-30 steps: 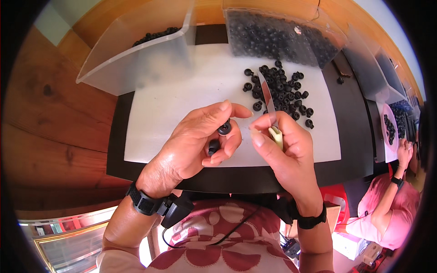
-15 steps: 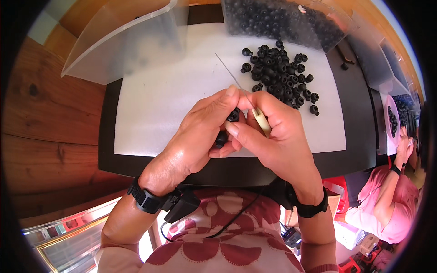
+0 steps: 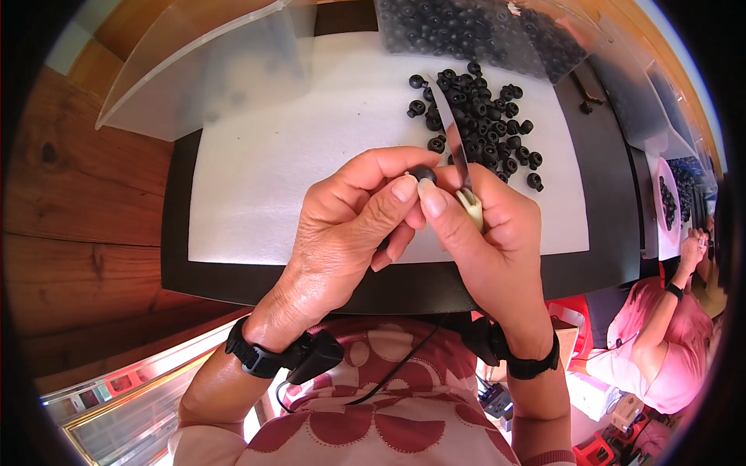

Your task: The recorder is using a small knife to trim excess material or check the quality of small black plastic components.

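Left hand (image 3: 353, 221) pinches a small black rubber part (image 3: 423, 172) at its fingertips. Right hand (image 3: 486, 233), touching the left, grips a thin blade tool (image 3: 458, 155); its long axis points away from the hands, over the pile of black parts (image 3: 482, 128). Beyond the pile: clear plastic bag (image 3: 482, 31). Beyond the left hand: translucent bin (image 3: 210, 70).

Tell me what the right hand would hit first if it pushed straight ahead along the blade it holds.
Probably the loose pile of small black rubber pieces on the white mat. The right hand points its thin blade up over that pile; the height above it is unclear.
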`<action>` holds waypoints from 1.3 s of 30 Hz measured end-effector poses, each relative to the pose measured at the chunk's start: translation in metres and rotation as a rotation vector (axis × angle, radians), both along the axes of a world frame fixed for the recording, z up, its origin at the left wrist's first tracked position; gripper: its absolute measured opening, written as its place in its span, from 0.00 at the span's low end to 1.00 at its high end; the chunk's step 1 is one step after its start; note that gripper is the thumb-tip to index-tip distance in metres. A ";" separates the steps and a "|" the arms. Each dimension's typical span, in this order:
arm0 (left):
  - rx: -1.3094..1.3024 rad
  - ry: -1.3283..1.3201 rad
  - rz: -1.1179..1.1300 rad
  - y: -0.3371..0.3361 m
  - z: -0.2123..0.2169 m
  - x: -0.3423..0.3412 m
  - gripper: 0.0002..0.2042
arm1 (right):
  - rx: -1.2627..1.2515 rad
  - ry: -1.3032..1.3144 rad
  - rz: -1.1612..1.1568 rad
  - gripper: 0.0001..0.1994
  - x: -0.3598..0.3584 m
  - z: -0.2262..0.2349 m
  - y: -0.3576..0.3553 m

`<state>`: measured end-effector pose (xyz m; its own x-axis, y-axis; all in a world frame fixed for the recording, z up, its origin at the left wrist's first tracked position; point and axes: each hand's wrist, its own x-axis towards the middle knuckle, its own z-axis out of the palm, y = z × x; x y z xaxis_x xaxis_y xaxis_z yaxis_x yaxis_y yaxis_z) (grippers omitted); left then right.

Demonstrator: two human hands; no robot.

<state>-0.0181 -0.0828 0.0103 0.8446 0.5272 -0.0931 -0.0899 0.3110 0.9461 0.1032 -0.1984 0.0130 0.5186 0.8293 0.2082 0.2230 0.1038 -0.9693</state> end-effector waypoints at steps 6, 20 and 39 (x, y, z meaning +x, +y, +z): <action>-0.099 -0.048 0.027 0.002 -0.004 -0.004 0.17 | -0.045 -0.195 -0.075 0.07 -0.001 0.005 -0.007; -0.426 -0.081 -0.223 0.006 -0.010 -0.013 0.20 | 0.061 -0.175 0.054 0.10 -0.006 0.005 -0.010; -0.416 -0.040 -0.225 0.012 -0.017 -0.014 0.20 | -0.006 0.123 0.033 0.07 -0.003 -0.003 -0.006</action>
